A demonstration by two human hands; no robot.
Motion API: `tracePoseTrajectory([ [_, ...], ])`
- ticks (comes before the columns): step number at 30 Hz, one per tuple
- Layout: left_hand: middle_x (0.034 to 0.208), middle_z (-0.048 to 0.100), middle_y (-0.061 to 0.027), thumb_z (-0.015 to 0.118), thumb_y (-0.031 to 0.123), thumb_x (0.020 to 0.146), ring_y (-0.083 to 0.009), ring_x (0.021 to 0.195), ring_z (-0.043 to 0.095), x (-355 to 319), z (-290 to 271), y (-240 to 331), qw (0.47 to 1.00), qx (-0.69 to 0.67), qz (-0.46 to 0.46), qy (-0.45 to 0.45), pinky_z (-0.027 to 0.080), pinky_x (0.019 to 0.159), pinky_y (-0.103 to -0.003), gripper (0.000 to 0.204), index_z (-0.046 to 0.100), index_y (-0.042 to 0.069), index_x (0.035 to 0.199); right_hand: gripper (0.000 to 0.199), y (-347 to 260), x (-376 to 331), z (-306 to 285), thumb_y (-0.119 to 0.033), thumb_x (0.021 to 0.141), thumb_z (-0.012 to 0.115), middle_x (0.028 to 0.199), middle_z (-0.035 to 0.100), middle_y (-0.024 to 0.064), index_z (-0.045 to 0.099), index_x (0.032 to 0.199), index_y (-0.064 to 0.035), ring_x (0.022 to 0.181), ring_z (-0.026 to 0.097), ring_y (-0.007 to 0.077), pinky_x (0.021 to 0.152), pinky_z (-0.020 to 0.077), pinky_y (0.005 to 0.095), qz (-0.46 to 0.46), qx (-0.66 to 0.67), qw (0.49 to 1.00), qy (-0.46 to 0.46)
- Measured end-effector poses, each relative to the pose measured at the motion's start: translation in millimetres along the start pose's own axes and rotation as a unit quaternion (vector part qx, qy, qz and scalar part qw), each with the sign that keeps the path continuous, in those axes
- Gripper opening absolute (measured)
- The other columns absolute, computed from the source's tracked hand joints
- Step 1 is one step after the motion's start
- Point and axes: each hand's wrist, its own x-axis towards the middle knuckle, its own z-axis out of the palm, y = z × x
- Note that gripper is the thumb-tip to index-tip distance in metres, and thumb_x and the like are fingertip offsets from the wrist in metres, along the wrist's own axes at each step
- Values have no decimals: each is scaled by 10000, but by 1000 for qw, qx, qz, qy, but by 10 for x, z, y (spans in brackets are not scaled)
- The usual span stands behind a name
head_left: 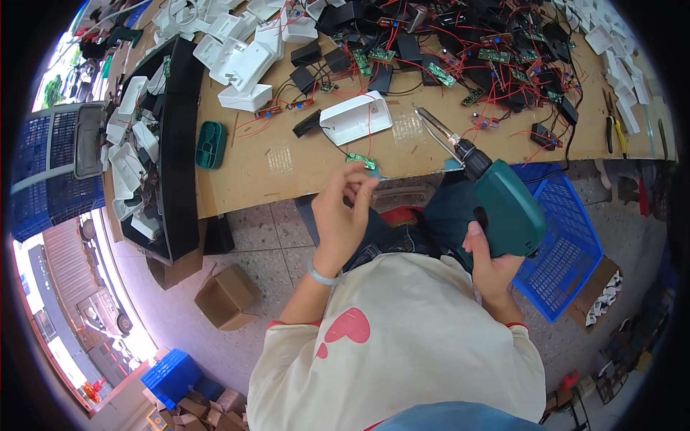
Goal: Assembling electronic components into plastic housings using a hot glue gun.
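One green soldering gun (512, 205) gripped in the right hand (492, 267). Just ahead of the left hand (343, 215), fingertips bunched, a green circuit board (361, 159) by the desk's (241, 179) near edge; cannot tell whether pinched. Farther, a white case (357, 120).

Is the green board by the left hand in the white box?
Out: the green board is by the left hand, nearer the person than the white box.

The plastic case (356, 122) lies on the table (277, 171). A circuit board (361, 160) is just in front of it, the soldering gun (509, 207) right of it, pliers (612, 122) farther right, a compartment tray (210, 146) left.
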Motion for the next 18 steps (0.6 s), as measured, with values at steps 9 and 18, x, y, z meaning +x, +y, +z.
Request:
tracePoseTrajectory([
  [9,958,693,-130,712,-116,744,-301,902,656,-92,181,-67,975,71,209,-23,524,792,-350,263,692,11,973,287,-33,41,5,101,906,591,737,587,59,556,1189,68,576,539,110,534,470,259,9,19,1000,3],
  [18,805,654,-100,676,6,860,-289,754,616,463,86,34,960,147,227,75,483,681,-378,119,660,55,966,331,-84,21,-66,97,922,557,708,565,59,512,1250,78,559,514,106,528,460,265,10,34,998,57],
])
